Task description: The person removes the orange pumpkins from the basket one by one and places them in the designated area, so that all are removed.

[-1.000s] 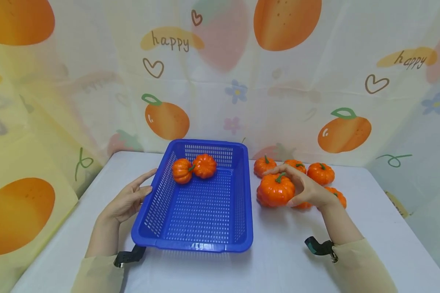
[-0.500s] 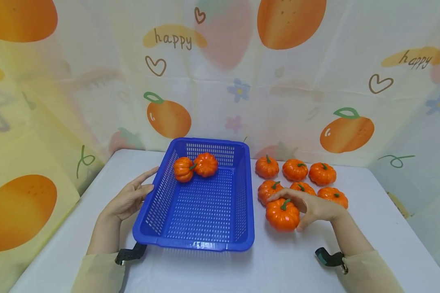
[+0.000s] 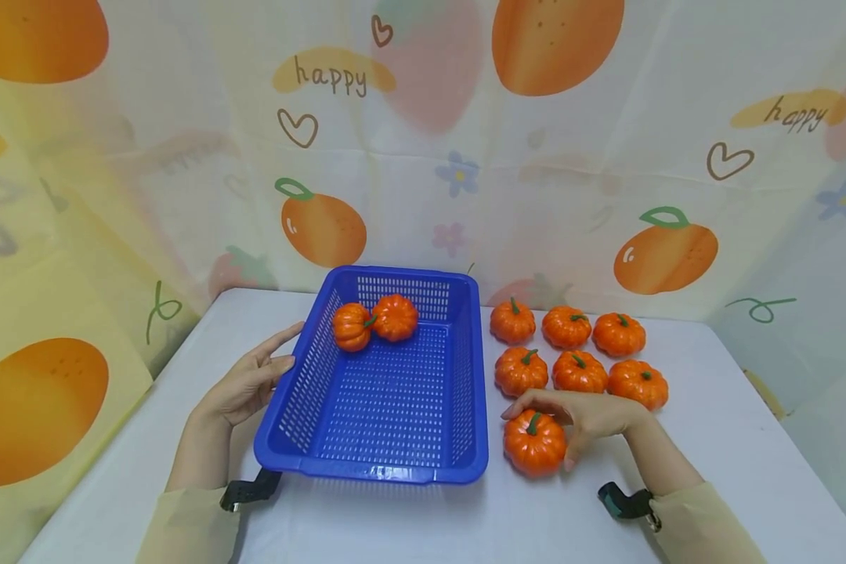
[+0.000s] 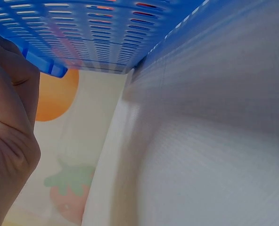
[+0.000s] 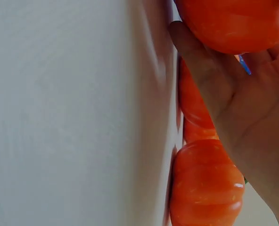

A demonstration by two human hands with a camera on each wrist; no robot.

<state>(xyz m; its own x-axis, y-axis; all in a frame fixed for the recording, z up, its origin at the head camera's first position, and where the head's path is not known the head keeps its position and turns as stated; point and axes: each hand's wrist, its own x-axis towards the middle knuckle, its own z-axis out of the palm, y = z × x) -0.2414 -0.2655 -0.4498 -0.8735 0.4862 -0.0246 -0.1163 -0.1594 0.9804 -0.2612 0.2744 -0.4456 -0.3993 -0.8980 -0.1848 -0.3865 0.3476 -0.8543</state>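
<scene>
My right hand [image 3: 581, 415] curls its fingers and thumb round an orange toy pumpkin [image 3: 534, 445] with a green stem, right of the basket's front corner. Whether this pumpkin touches the table cannot be told. In the right wrist view, the held pumpkin [image 5: 238, 21] is at the top, partly out of frame. A blue plastic basket [image 3: 366, 471] with slotted walls stands at the middle. Inside its back left part lie two pumpkins, one [image 3: 352, 327] on its side, the other [image 3: 395, 318] beside it. My left hand [image 3: 243, 388] touches the basket's left rim with thumb and extended index finger.
Several more pumpkins stand in two rows right of the basket, among them a front left one [image 3: 521, 371] and a back right one [image 3: 619, 334]. The white table [image 3: 366, 529] ends at a printed cloth [image 3: 550, 211] behind.
My right hand has brought the pumpkin from above the two rows towards the table's front and lower down. The rows behind are uncovered. The left hand and basket hold their place.
</scene>
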